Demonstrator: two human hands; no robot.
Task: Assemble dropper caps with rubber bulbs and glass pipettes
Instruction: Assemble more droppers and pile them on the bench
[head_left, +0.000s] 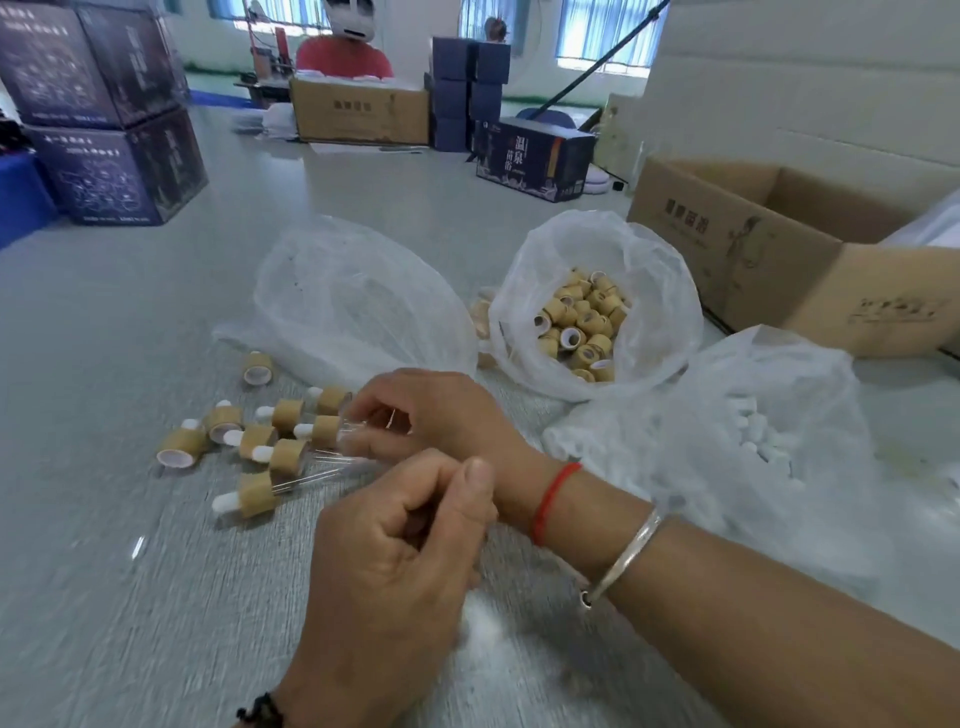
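Note:
My right hand (431, 415) reaches left across the table, its fingertips pinched on the clear glass pipette of an assembled dropper (326, 429). That dropper has a bamboo-coloured cap and a white rubber bulb. It lies at the edge of a pile of several finished droppers (260, 447), and more glass pipettes (337, 462) show faintly on the table there. My left hand (395, 561) is in front, curled into a fist with the thumb pressed on the forefinger. Blur hides whether anything is inside it.
An open plastic bag of bamboo caps (584, 327) sits behind my right hand. A bag of white rubber bulbs (763, 436) is at the right, and a crumpled bag (353, 296) at centre. A cardboard box (779, 249) is at far right, dark cartons (104, 119) at far left, and a person in red (343, 57) sits across the table.

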